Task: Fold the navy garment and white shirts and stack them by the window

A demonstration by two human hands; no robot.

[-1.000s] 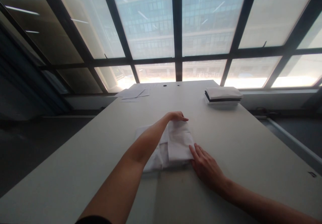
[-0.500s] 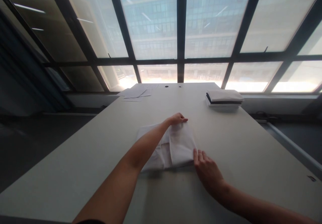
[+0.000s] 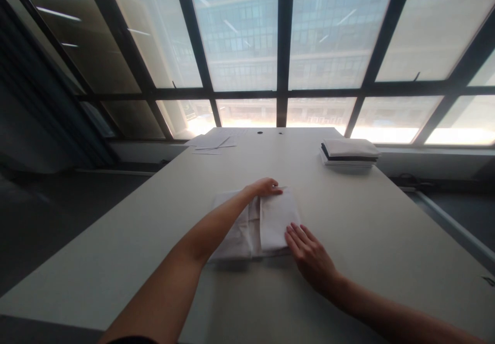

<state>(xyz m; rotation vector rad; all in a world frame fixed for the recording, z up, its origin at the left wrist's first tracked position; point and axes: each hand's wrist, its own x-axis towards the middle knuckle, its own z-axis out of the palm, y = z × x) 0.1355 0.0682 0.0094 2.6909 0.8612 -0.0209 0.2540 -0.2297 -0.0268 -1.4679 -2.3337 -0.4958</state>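
- Since the earlier frame, the right hand [image 3: 311, 256] is sliding from the cloth's near-right edge up onto its top panel.
- The left hand [image 3: 265, 187] is pressing flat on the far edge, gripping nothing.
- The folded white cloth [image 3: 270, 220] is lying mid-table [image 3: 386, 241]: seemingly light, limp, best held at folded edges.
- A stack of folded cloths [image 3: 350, 152] is sitting far right.

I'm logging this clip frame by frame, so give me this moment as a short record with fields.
Surface: long pale table by a wall of windows
Left hand: flat on the far edge of the folded white cloth
Right hand: fingertips resting on the cloth's near right corner
Far right: stack of folded cloths, a dark layer in it
Far left: loose papers
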